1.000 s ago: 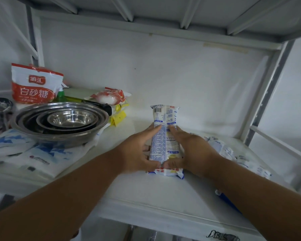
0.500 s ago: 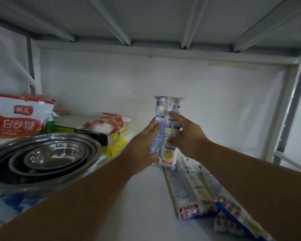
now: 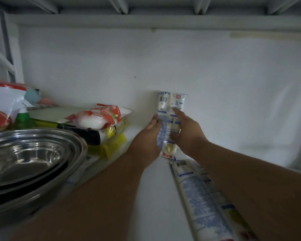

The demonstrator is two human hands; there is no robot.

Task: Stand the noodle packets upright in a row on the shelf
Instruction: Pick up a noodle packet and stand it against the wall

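White-painted shelf [image 3: 151, 197], back wall [image 3: 215, 84] behind it. Nested steel bowls [image 3: 24, 160] occupy the left side, with red-and-white bags [image 3: 97, 117] stacked just beyond them. Flat noodle packets [image 3: 203, 202] lie at the right, partly under the right forearm. One noodle packet [image 3: 170, 110] stands upright at the rear, apparently against the wall; contact unclear in dim light. Left hand [image 3: 149, 136] lies along its left edge, fingers extended, palm against the wrapper. Right hand [image 3: 188, 131] presses its front, fingers [image 3: 178, 113] straight, not curled around it.
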